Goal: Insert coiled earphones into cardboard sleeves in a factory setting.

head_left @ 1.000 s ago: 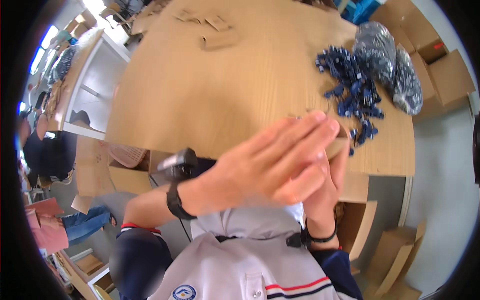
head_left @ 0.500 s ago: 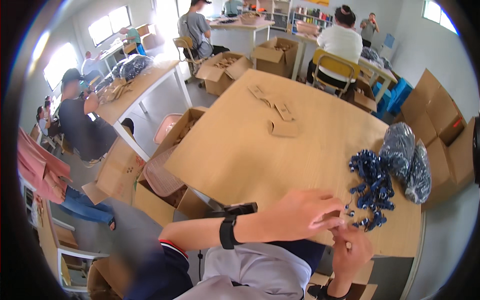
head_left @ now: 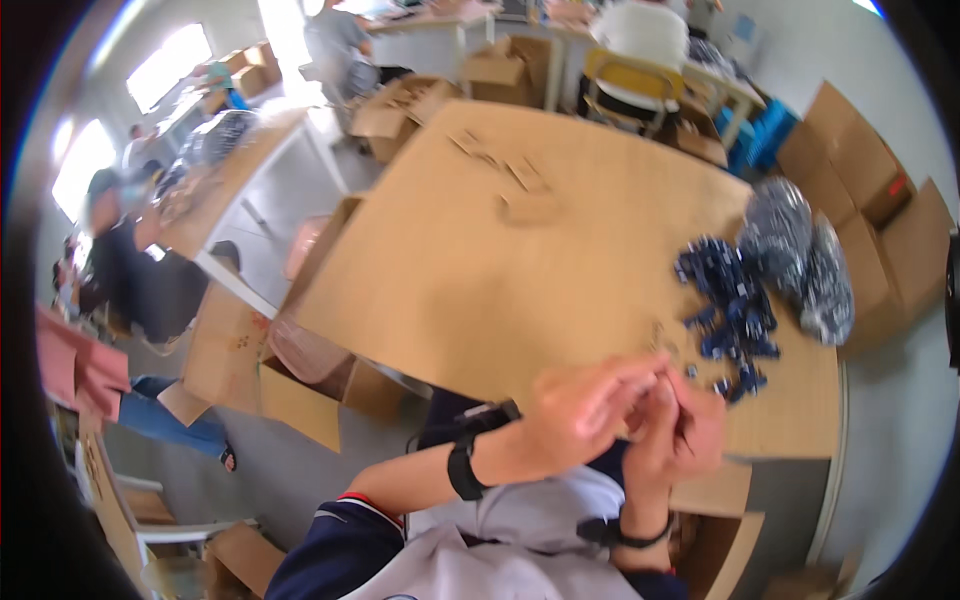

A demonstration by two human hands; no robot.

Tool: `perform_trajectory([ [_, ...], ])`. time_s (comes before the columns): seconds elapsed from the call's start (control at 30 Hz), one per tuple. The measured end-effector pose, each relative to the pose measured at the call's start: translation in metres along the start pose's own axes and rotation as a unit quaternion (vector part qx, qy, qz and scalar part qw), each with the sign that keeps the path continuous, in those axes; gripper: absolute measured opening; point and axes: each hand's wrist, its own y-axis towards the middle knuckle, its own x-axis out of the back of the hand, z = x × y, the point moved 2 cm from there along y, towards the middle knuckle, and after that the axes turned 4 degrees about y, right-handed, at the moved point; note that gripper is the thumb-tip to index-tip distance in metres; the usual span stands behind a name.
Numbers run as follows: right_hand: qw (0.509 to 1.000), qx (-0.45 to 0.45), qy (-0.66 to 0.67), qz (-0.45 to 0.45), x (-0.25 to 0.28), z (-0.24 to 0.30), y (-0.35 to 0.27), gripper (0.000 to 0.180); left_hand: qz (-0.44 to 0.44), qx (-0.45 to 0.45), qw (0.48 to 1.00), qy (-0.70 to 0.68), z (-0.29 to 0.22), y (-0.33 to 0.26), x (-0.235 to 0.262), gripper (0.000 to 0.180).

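Observation:
My left hand point(head_left: 590, 405) and my right hand point(head_left: 685, 425) meet above the table's front edge, fingertips pinched together. Whatever sits between the fingers is too small and blurred to name. A thin strand point(head_left: 657, 334) shows just beyond the fingertips; whether it is held I cannot tell. Nearest to the hands, on the right of the table point(head_left: 420, 250), lies a loose pile of small dark blue pieces with pale ends point(head_left: 725, 300). Two clear plastic bags of dark items, a larger one point(head_left: 775, 235) and a smaller one point(head_left: 828, 285), rest beside it.
Folded brown card pieces point(head_left: 530, 208) lie at the table's far part. An open carton point(head_left: 375, 390) with a pink basket point(head_left: 305, 350) stands left of the table. Tall cartons point(head_left: 850, 170) are at the right wall. Other people sit at tables behind and to the left.
The whole view has shifted, so the table appears higher. My hands have drawn closer together and turned inward, with the right hand now raised beside the left.

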Motion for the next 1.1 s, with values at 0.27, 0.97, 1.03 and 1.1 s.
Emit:
perform_trajectory([
  [0.27,0.97,0.047,-0.103,0.217,0.01,-0.014,0.033,0.031,0.092,0.242,0.957,-0.134,0.005,-0.004,0.031,0.018],
  [0.97,0.63,-0.388,0.368,0.563,0.029,-0.045,-0.029,0.042,0.578,0.192,0.731,-0.307,0.019,0.008,0.007,0.01],
  [1.03,0.624,-0.4,0.368,0.562,0.029,-0.045,-0.032,0.042,0.606,0.144,0.73,-0.281,0.019,0.007,0.0,0.01],
  [1.1,0.615,-0.362,0.298,0.634,0.032,-0.047,-0.03,0.038,0.633,0.094,0.725,-0.255,0.017,0.008,-0.004,0.01],
])
